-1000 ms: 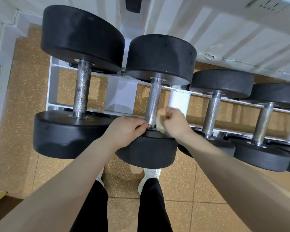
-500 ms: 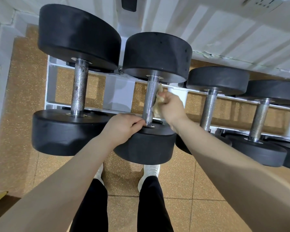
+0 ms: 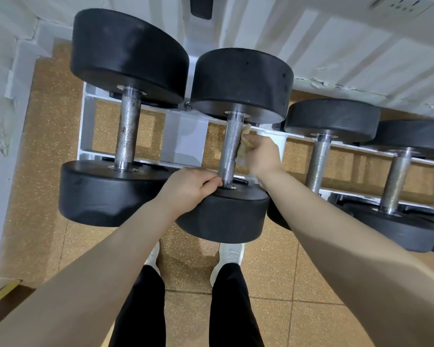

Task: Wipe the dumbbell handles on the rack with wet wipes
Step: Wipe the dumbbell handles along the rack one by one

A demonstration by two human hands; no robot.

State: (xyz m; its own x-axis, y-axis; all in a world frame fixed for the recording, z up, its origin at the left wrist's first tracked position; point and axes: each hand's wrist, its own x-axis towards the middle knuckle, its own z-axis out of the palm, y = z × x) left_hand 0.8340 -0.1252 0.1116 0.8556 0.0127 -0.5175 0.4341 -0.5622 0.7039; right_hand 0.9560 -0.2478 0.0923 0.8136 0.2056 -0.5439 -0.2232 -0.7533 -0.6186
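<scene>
Head view only; I see a white rack (image 3: 145, 136) on a speckled cork-coloured floor (image 3: 43, 146), four black dumbbells across it; second dumbbell (image 3: 236, 146) from the left is the one being worked, its knurled steel handle (image 3: 229, 151) running up the middle of frame. Right hand (image 3: 262, 156) presses a crumpled yellowish wet wipe (image 3: 244, 142) against the right side of that handle, about mid-length; fingers curled round the wipe, grasping it, tips hidden behind the wad. Left hand (image 3: 189, 187) sits at the near end of the same handle, on top of the near weight head (image 3: 226, 214); fingers clenched into a loose fist, thumb and forefinger touching the handle base; I cannot tell whether they fully pinch it. Leftmost dumbbell (image 3: 125, 116) just beside, larger, handle spotted dark; two smaller dumbbells to the right, well apart from both hands. Below: black trousers (image 3: 140, 309), white shoes (image 3: 232, 254) on tan tiles.
</scene>
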